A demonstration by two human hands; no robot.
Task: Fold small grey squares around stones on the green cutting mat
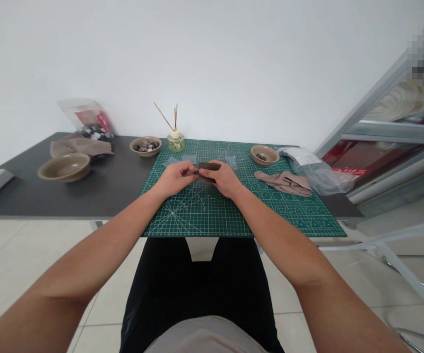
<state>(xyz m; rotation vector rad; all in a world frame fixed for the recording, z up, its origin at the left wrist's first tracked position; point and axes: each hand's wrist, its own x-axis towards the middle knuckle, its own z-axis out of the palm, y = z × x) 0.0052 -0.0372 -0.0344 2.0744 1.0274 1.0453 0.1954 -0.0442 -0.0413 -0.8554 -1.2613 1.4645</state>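
Observation:
Above the green cutting mat (226, 220), my two hands meet near its middle. My right hand (225, 177) is wrapped round a dark brown flat object (209, 166), its thumb lying across it. My left hand (178, 177) is pinched at the left end of that object; anything else between its fingers is too small to make out. Small clear plastic packets (189, 159) lie just behind my hands, another packet (231, 162) beyond my right hand. Something blurred hangs just under the brown object.
A bowl of stones (145, 153) and a reed diffuser (175, 140) stand behind left. A large bowl (64, 172), cloth (81, 146) and stone bag (96, 122) are farther left. At right are a small bowl (264, 160), a cloth (285, 183) and a plastic bag (318, 174).

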